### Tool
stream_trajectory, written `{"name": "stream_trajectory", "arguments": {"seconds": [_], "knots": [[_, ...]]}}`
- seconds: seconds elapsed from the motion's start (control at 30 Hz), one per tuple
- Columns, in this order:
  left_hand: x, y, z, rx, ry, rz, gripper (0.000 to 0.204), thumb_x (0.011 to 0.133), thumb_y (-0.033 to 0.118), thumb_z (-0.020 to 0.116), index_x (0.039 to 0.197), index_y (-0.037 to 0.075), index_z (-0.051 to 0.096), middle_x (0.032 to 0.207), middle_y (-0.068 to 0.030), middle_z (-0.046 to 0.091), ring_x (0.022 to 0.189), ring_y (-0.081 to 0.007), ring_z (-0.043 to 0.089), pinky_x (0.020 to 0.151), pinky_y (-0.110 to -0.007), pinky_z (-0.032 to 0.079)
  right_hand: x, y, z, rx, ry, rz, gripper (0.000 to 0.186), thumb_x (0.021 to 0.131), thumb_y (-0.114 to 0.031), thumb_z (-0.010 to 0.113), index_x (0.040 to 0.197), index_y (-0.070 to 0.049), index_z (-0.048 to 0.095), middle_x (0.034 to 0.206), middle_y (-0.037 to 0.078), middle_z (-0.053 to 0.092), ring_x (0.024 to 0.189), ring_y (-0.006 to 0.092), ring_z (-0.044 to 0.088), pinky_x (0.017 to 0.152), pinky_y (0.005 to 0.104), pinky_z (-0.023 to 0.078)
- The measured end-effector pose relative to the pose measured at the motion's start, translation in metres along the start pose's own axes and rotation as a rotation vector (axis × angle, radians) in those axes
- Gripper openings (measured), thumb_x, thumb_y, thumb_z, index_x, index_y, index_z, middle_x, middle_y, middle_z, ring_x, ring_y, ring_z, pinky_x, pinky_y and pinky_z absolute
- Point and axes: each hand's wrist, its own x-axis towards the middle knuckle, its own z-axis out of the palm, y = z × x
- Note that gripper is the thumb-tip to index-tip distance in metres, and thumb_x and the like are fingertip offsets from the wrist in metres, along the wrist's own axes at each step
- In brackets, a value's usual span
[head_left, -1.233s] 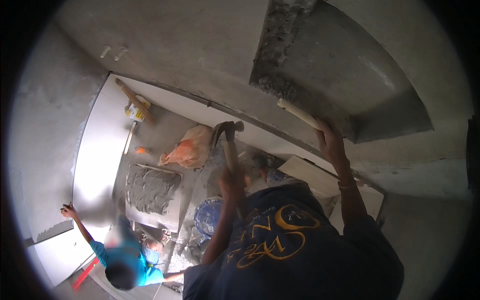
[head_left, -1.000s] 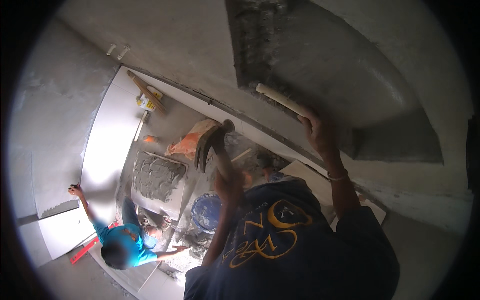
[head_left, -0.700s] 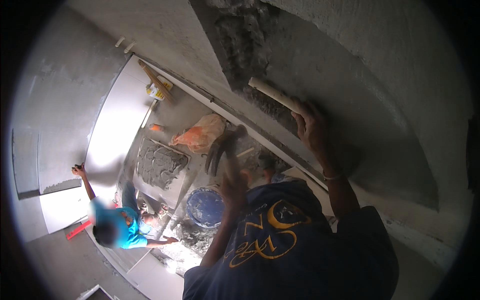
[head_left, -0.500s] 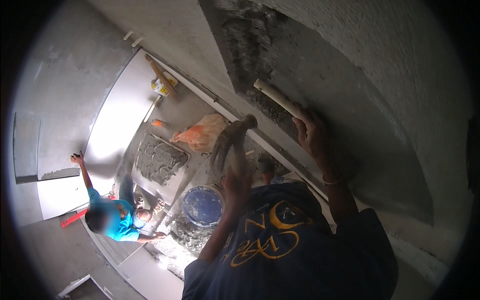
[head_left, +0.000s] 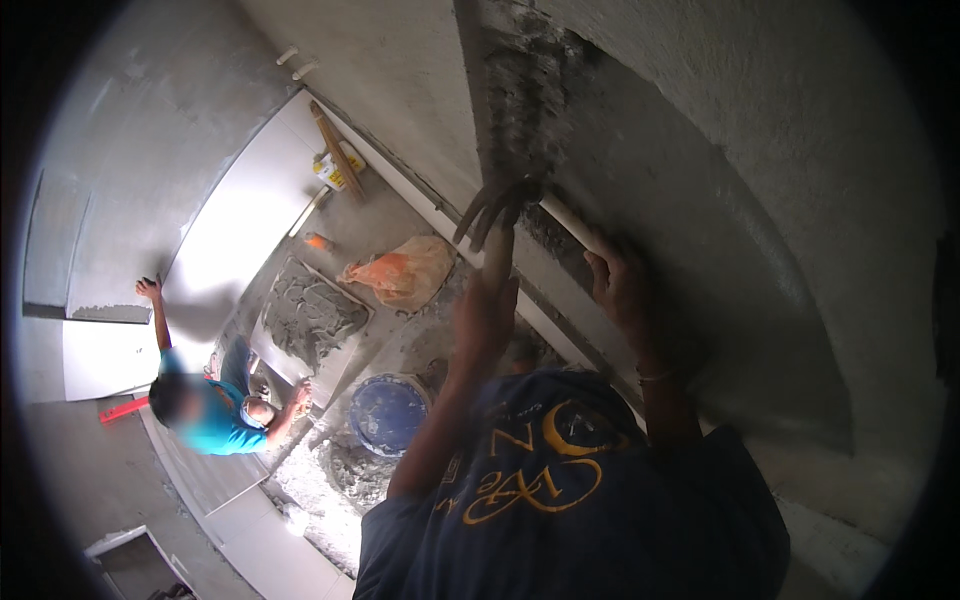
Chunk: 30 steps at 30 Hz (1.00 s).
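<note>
My left hand (head_left: 484,322) is closed round the handle of a dark claw hammer (head_left: 505,205), whose head overlaps the far end of a pale tube-like rod (head_left: 568,217); I cannot tell whether they touch. My right hand (head_left: 619,287) grips that rod along a dark, roughened strip of mortar (head_left: 525,105) in the grey recessed wall panel (head_left: 740,300). Behind the hammer lie a crumpled orange-tinted bag (head_left: 395,273) and a board spread with wet mortar (head_left: 308,315) on the floor.
A co-worker in a turquoise shirt (head_left: 220,425) crouches at left by white wall tiles (head_left: 106,355). A blue bucket (head_left: 388,413), wooden sticks (head_left: 330,140), a white container (head_left: 326,172), a small orange object (head_left: 318,241) and a red level (head_left: 120,408) lie about.
The hammer has risen toward the rod's end, and my view has shifted round. The co-worker's lower hand has moved in toward the mortar board.
</note>
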Motion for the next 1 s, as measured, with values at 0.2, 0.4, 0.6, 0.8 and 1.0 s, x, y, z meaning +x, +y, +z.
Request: {"name": "stream_trajectory", "arguments": {"seconds": [0.2,0.4,0.6,0.8,1.0], "knots": [[-0.06,-0.034,0.007,-0.281,0.179,-0.116,0.026,0.087,0.022,0.062,0.099,0.001,0.053,0.071,-0.0048,0.058,0.06,-0.0115,0.057,0.053,-0.029,0.046,-0.018,-0.015,-0.012,0.143,-0.243,0.107,0.035,0.092,-0.017,0.059,0.125,-0.005,0.057,0.103,0.022,0.064,0.082,0.0292,0.068,0.066,0.0376,0.054],[-0.09,-0.01,-0.02,-0.535,0.235,-0.28,0.029,0.084,0.018,0.065,0.102,0.0,0.053,0.075,-0.0031,0.058,0.06,-0.0097,0.055,0.052,-0.027,0.046,-0.03,-0.035,-0.014,0.28,-0.264,0.082,0.035,0.092,-0.014,0.058,0.127,-0.006,0.057,0.109,0.019,0.063,0.084,0.0274,0.068,0.072,0.0333,0.056],[-0.121,-0.052,-0.026,-0.582,0.053,-0.255,0.032,0.081,0.018,0.067,0.105,0.001,0.055,0.078,-0.0021,0.058,0.064,-0.0082,0.055,0.056,-0.024,0.044,-0.037,-0.021,-0.01,0.213,-0.176,0.05,0.034,0.094,-0.014,0.056,0.127,-0.003,0.055,0.112,0.021,0.062,0.096,0.0264,0.066,0.076,0.0334,0.054],[-0.14,-0.025,-0.053,-0.604,-0.239,-0.302,0.036,0.082,0.023,0.068,0.108,0.001,0.056,0.08,-0.0011,0.056,0.073,-0.008,0.053,0.064,-0.024,0.043,0.0,-0.016,0.008,0.127,0.036,-0.086,0.034,0.094,-0.015,0.057,0.126,-0.002,0.056,0.113,0.021,0.063,0.102,0.0266,0.065,0.078,0.0328,0.052],[-0.178,-0.038,-0.061,-0.475,-0.281,-0.229,0.039,0.087,0.024,0.061,0.115,-0.001,0.051,0.088,-0.0174,0.064,0.084,-0.0235,0.063,0.074,-0.037,0.048,-0.003,-0.02,0.017,0.159,0.097,-0.13,0.036,0.093,-0.02,0.059,0.125,-0.003,0.057,0.106,0.02,0.065,0.095,0.027,0.067,0.077,0.0334,0.051]]}}
